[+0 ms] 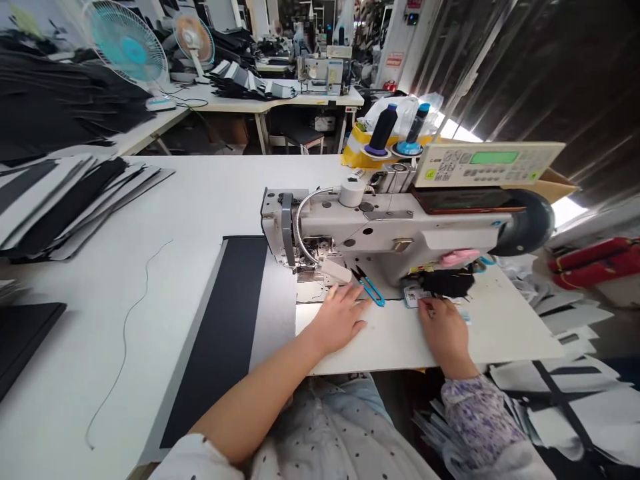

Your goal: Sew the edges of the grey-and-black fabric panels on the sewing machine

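My left hand (pixel 340 319) lies flat on the sewing table with its fingers spread, just in front of the needle area of an industrial sewing machine (pixel 380 230). Beside its fingertips rests a pair of blue thread snips (pixel 371 288), blades pointing at the machine. My right hand (pixel 445 330) is further right, thumb and fingers drawn together next to a small white printed packet (pixel 412 297); what they pinch is too small to make out. Left of the machine, a dark fabric panel (pixel 220 333) with a grey strip (pixel 275 313) extends under my left forearm.
A loose thread (pixel 125 327) curls across the white tabletop. Stacked pieces (pixel 70 207) lie at the left. A black cloth bundle (pixel 447 283) and pink object (pixel 459 257) sit by the machine's base. Thread cones (pixel 384 130) and a control panel (pixel 490 163) stand behind.
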A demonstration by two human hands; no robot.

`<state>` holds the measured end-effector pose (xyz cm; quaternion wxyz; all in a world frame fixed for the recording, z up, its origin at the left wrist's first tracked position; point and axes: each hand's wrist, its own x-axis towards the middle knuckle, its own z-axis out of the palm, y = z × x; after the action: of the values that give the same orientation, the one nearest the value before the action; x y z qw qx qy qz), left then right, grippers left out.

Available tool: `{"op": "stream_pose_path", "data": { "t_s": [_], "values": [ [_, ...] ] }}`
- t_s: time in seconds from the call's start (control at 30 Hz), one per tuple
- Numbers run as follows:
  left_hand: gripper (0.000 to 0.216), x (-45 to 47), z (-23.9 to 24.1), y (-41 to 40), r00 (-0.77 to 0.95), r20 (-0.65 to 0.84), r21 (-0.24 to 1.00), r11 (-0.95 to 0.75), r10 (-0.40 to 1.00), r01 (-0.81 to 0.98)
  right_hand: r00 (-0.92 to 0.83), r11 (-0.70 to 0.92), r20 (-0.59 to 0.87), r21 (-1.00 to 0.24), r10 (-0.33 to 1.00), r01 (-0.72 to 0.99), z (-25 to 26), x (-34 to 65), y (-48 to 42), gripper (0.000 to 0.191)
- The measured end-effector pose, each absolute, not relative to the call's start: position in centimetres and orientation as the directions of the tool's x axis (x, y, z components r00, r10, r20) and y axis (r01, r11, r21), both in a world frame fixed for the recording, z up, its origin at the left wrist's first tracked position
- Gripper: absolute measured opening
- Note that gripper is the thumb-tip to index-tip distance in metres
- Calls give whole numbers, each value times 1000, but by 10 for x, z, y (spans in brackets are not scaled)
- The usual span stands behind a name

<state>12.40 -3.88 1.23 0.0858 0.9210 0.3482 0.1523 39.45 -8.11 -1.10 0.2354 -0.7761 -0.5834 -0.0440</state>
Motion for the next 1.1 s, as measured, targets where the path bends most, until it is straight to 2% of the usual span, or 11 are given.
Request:
{"op": "stream_pose_path", "data": {
  "t_s": [0.1, 0.2, 0.33, 0.5, 0.57, 0.73, 0.83, 0.93, 1.1],
  "values": [
    [31, 83, 23, -57, 567, 179, 333, -592, 804, 734, 289, -151, 370, -359, 883, 921, -10, 389, -83, 35],
    [30, 49, 26, -65, 440, 149, 309, -465, 885, 830, 294, -162, 360, -355, 886, 921, -14, 381, -77, 34],
    [32, 31, 14, -62, 428, 203, 228, -468, 881, 854, 335, -230, 322, -323, 886, 918, -17, 377, -68, 32],
    [37, 30, 1, -50, 448, 260, 197, -501, 855, 843, 379, -295, 282, -298, 881, 908, -6, 377, -69, 29],
    [39, 29, -1, -48, 462, 266, 179, -514, 846, 839, 326, -241, 279, -299, 903, 923, 0, 364, -68, 30],
    [38, 29, 0, -48, 476, 242, 156, -517, 846, 841, -116, 195, 256, -309, 960, 931, 20, 301, -7, 33],
    [36, 30, 3, -51, 468, 229, 145, -505, 854, 851, -94, 164, 213, -345, 973, 924, 34, 269, 57, 31],
    [33, 30, 7, -53, 460, 235, 139, -498, 856, 856, -101, 195, 235, -422, 967, 885, 42, 256, 99, 38],
    [33, 27, 10, -56, 469, 238, 151, -509, 851, 847, -90, 213, 273, -464, 958, 860, 34, 257, 99, 39]
  ]
}}
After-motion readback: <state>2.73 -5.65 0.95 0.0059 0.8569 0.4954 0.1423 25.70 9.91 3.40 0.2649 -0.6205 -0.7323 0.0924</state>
